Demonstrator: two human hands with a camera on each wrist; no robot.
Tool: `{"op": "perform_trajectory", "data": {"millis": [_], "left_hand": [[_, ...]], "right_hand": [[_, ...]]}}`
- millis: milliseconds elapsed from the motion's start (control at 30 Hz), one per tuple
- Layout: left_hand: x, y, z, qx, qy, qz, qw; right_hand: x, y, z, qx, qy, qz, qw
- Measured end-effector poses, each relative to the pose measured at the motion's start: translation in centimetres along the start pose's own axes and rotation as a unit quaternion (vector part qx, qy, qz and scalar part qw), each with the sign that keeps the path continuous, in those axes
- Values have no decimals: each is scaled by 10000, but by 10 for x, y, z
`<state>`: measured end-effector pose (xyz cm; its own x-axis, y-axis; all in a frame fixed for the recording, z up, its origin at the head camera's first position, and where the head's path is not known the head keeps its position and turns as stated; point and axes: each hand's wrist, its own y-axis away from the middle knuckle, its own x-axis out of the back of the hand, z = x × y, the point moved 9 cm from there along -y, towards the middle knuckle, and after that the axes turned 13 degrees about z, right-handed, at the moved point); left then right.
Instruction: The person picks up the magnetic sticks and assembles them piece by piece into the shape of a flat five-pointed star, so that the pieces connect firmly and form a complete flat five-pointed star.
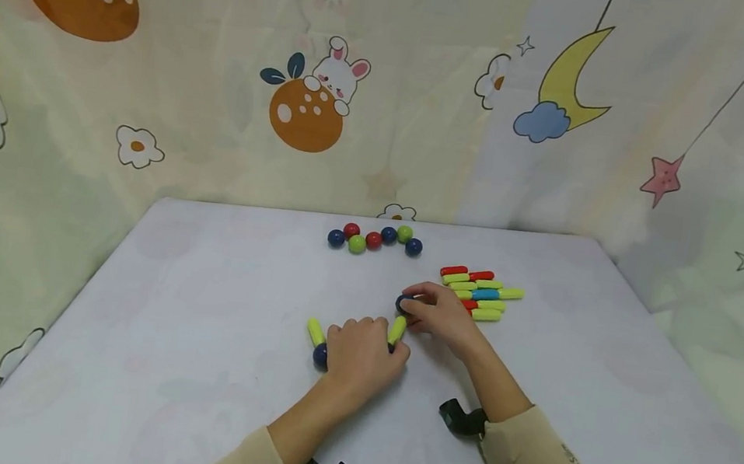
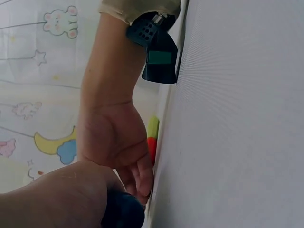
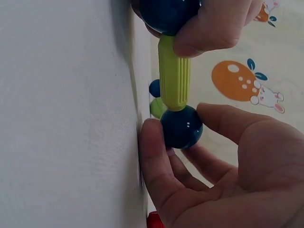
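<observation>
Preferably, the yellow-green rod (image 3: 174, 76) should be held steady: at its near end, one blue ball (image 3: 171, 13) is gripped by the left hand (image 1: 362, 352); at its far end, another blue ball (image 3: 183, 127) is pinched by the right hand (image 1: 440, 315). Pressure is probably best applied straight along the rod.

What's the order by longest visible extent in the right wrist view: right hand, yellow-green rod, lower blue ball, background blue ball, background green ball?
1. Right hand
2. Yellow-green rod
3. Lower blue ball
4. Background blue ball and background green ball: too alike to rank; both partly hidden.
</observation>
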<state>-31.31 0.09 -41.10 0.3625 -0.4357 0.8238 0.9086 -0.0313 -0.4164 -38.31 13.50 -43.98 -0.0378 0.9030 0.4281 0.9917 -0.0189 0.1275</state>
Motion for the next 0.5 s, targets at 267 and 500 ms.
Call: {"op": "perform_trajectory", "data": {"millis": [267, 500], "left_hand": [[3, -2, 0, -78, -75, 236, 9997], [2, 0, 1, -115, -216, 88, 9997]], "right_hand": [[-1, 3, 3, -364, -147, -152, 9991], [-2, 6, 0, -227, 282, -123, 9993]]}}
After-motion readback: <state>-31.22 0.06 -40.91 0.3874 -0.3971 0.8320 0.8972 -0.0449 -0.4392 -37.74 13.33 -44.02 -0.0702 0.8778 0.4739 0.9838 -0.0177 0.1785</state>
